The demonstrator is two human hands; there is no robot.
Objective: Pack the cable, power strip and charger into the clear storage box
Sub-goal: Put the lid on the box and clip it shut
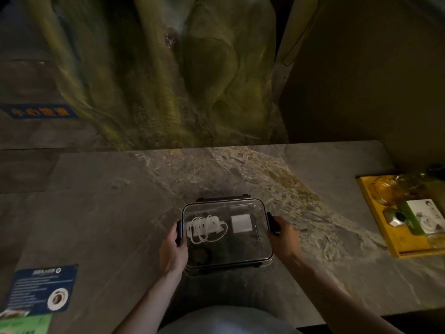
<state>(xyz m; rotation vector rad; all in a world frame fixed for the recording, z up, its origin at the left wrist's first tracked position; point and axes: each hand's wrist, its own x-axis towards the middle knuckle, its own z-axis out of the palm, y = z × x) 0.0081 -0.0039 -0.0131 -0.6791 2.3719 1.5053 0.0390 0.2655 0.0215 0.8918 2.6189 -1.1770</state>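
The clear storage box [255, 251] stands on the stone table, its clear lid on top with dark clips along the edges. Through the lid I see the white power strip [203, 226] with its white cord looped around it, the white square charger [241, 223] to its right, and a dark coiled cable [201, 255] near the front left. My left hand [173, 249] grips the box's left side at the dark clip. At the right side clip, my right hand [284, 233] grips the box.
A yellow tray [395, 239] with glassware, a small metal object and a white card lies at the table's right. A dark blue leaflet [41, 289] and a green paper [26, 324] lie front left. Olive curtains [154, 75] hang beyond the far edge.
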